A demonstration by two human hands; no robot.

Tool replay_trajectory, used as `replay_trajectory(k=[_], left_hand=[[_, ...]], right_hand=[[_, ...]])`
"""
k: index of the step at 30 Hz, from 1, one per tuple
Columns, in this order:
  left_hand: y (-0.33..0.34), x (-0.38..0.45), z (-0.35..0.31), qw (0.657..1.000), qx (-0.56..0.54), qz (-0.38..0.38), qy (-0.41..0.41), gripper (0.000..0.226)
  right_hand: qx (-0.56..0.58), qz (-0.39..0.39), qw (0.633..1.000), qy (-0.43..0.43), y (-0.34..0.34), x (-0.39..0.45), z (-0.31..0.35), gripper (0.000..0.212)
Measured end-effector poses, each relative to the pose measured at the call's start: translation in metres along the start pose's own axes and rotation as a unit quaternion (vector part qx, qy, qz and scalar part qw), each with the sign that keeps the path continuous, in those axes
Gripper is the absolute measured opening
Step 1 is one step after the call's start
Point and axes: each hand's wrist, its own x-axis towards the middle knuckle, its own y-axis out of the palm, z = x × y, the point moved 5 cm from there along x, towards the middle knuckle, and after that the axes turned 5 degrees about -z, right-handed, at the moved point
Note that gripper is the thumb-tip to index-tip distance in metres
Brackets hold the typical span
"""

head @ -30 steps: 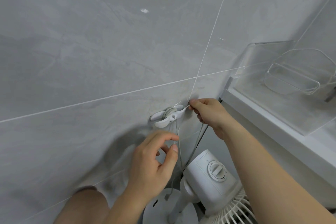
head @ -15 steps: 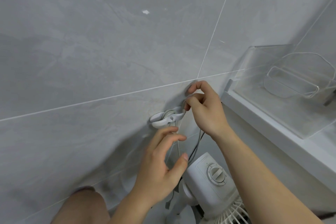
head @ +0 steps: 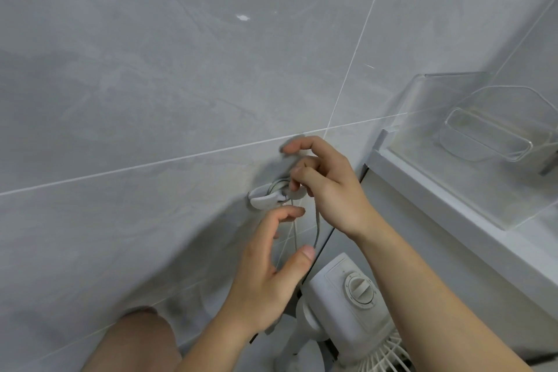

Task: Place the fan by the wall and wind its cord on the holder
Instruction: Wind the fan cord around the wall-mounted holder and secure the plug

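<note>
A white fan [head: 347,296] with a round dial stands by the grey tiled wall at the bottom right. On the wall above it sits a white cord holder [head: 265,195] with grey cord [head: 317,226] looped around it. My right hand [head: 329,187] pinches the cord at the holder's right end, index finger raised against the wall. Two strands hang down from there. My left hand [head: 271,269] is below the holder, fingers loosely curved around the hanging strands without clearly gripping them.
A white ledge [head: 453,220] runs along the right, carrying a clear plastic tray [head: 483,142]. My bare knee [head: 139,338] shows at the bottom left. The fan's grille [head: 383,356] is at the bottom edge.
My right hand rose from the holder's right tip and bent over its top, bringing the cord with it. My left hand lifted closer to the holder and spread its fingers wider.
</note>
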Motion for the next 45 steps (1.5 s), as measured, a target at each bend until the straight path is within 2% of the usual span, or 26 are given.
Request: replay_trajectory(k=[3,6,12,18,20,22,25,28,31,34,38,42,45], left_hand=[[0.008,0.001,-0.007,0.997,-0.049,0.062,-0.006,0.049],[0.013,0.000,-0.010,0.994,-0.064,0.092,0.000,0.043],[-0.002,-0.002,-0.008,0.991,-0.127,0.011,-0.029,0.035],[-0.007,-0.001,-0.010,0.992,-0.126,0.002,-0.023,0.040],[-0.011,0.000,-0.010,0.992,-0.122,-0.028,-0.017,0.040],[-0.022,0.003,-0.008,0.986,-0.133,-0.102,-0.014,0.039],[-0.042,0.005,-0.003,0.957,-0.194,-0.212,-0.027,0.032],[-0.044,0.001,0.003,0.933,-0.252,-0.249,-0.063,0.040],[-0.041,-0.003,0.007,0.912,-0.283,-0.284,-0.084,0.052],[-0.036,-0.004,0.008,0.908,-0.278,-0.299,-0.095,0.055],[-0.030,-0.008,0.018,0.900,-0.270,-0.310,-0.144,0.043],[-0.018,-0.013,0.031,0.886,-0.275,-0.306,-0.212,0.046],[-0.014,-0.012,0.038,0.893,-0.252,-0.306,-0.212,0.042]], right_hand=[[0.002,0.025,1.000,0.013,0.005,-0.002,0.000,0.030],[-0.021,0.016,1.000,0.014,0.004,-0.003,0.000,0.031],[0.005,-0.014,1.000,0.003,0.001,-0.005,0.003,0.030],[0.001,-0.028,0.999,-0.023,0.004,-0.005,0.004,0.029],[-0.006,-0.012,1.000,-0.023,0.006,-0.002,0.003,0.027],[-0.015,-0.007,1.000,-0.021,0.007,0.000,-0.001,0.025],[-0.037,-0.007,0.999,-0.015,0.005,0.000,-0.006,0.023],[-0.077,-0.003,0.997,-0.001,0.001,0.000,-0.010,0.030],[-0.087,0.028,0.995,0.031,0.001,-0.004,-0.012,0.031],[-0.125,0.093,0.985,0.070,0.008,-0.011,-0.019,0.029],[-0.205,0.232,0.936,0.165,0.020,-0.022,-0.038,0.029],[-0.254,0.249,0.915,0.190,0.020,-0.021,-0.051,0.031],[-0.297,0.267,0.898,0.183,0.022,-0.020,-0.057,0.031]])
